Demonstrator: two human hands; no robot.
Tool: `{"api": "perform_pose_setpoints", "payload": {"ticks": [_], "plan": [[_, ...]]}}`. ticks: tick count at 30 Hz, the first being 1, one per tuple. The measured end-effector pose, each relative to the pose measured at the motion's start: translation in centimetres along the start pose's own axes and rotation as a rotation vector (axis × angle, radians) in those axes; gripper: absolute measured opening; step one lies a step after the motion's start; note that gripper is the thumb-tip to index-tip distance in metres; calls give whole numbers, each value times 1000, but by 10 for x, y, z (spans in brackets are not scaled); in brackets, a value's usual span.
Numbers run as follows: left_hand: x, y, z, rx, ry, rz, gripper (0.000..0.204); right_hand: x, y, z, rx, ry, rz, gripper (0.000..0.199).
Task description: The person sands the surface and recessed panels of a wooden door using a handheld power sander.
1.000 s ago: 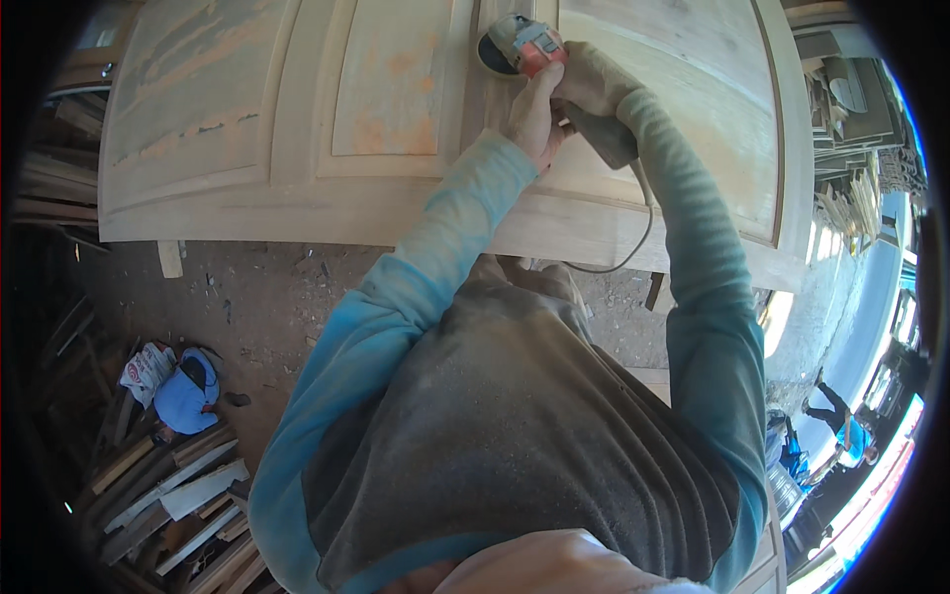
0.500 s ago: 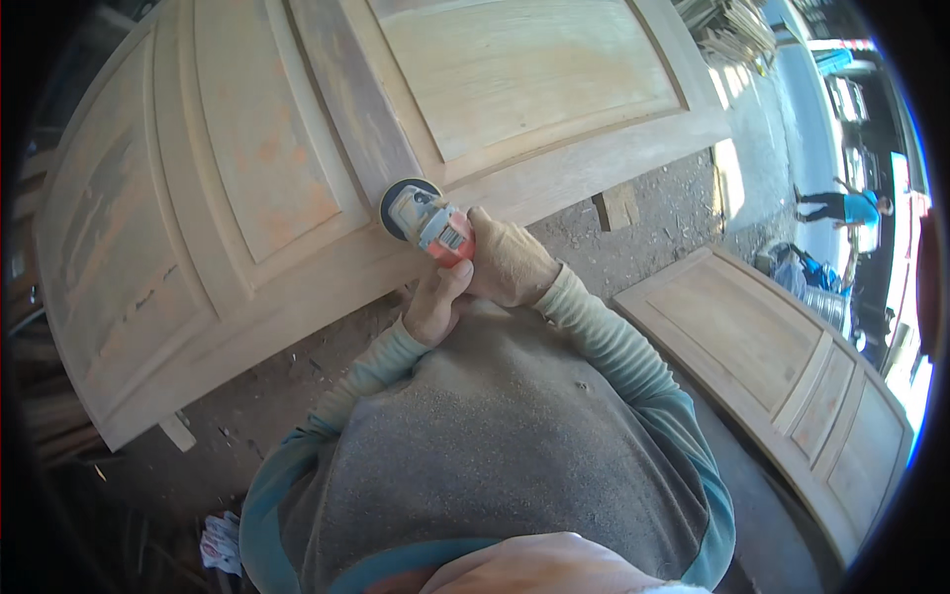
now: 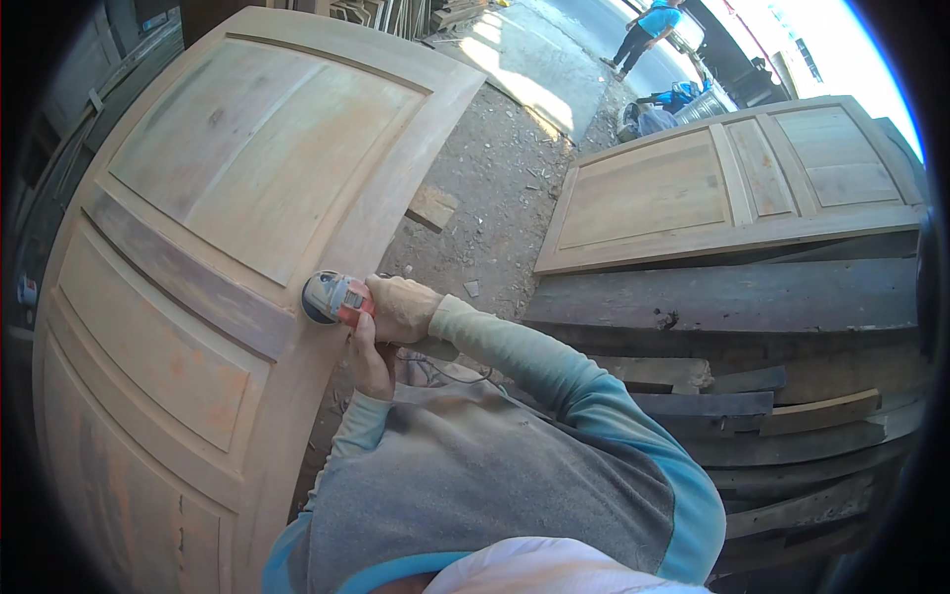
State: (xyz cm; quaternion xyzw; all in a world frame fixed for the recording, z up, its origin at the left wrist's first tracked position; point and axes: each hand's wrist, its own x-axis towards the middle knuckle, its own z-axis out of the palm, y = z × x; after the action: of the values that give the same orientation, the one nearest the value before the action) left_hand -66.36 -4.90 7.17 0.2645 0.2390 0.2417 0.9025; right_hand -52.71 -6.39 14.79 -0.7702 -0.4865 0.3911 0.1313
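Observation:
My right hand (image 3: 404, 309) is wrapped round the body of a red and grey angle grinder (image 3: 341, 297) with a dark round disc. My left hand (image 3: 372, 364) grips the same tool from the near side, thumb laid along the red housing. The disc meets a large panelled wooden door (image 3: 381, 213) on its long edge rail, beside the end of a purplish cross rail (image 3: 183, 267). Whether the disc is spinning cannot be made out. Behind my hands a thin dark cord (image 3: 450, 376) trails.
A second panelled door (image 3: 643, 193) leans at the right above stacked dark boards (image 3: 722, 297). A wood block (image 3: 432, 207) lies on the debris-strewn ground (image 3: 495, 168). Far off, a person in a blue top (image 3: 648, 30) stands near a metal drum (image 3: 701, 107).
My view has swung to the right, bringing the stacked boards into sight. Both hands keep hold of the grinder, whose disc sits slightly farther onto the door's edge rail.

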Motion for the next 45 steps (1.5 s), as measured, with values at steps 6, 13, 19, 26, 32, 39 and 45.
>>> {"api": "perform_pose_setpoints", "payload": {"ticks": [6, 13, 19, 26, 32, 39, 45], "plan": [[17, -15, 2, 251, -63, 28, 62, 12, 67, -45, 47, 75, -2, 66], [24, 32, -37, 796, 500, 640, 41, 28, 122, -141, 96, 113, 107, 60], [40, 87, -90, 835, 862, 809, 38, 23, 80, -90, -70, -120, -106, 69], [63, 79, -107, 1103, 927, 650, 36, 83, 185, -192, 156, 192, 16, 57], [69, 75, -107, 1142, 937, 572, 39, 140, 256, -317, 94, 394, 396, 50], [79, 68, -101, 1133, 1102, 511, 40, 96, 194, -234, -70, -65, -105, 59], [78, 65, -118, 1495, 1196, 410, 35, 121, 258, -321, 24, 67, -3, 56]]}}
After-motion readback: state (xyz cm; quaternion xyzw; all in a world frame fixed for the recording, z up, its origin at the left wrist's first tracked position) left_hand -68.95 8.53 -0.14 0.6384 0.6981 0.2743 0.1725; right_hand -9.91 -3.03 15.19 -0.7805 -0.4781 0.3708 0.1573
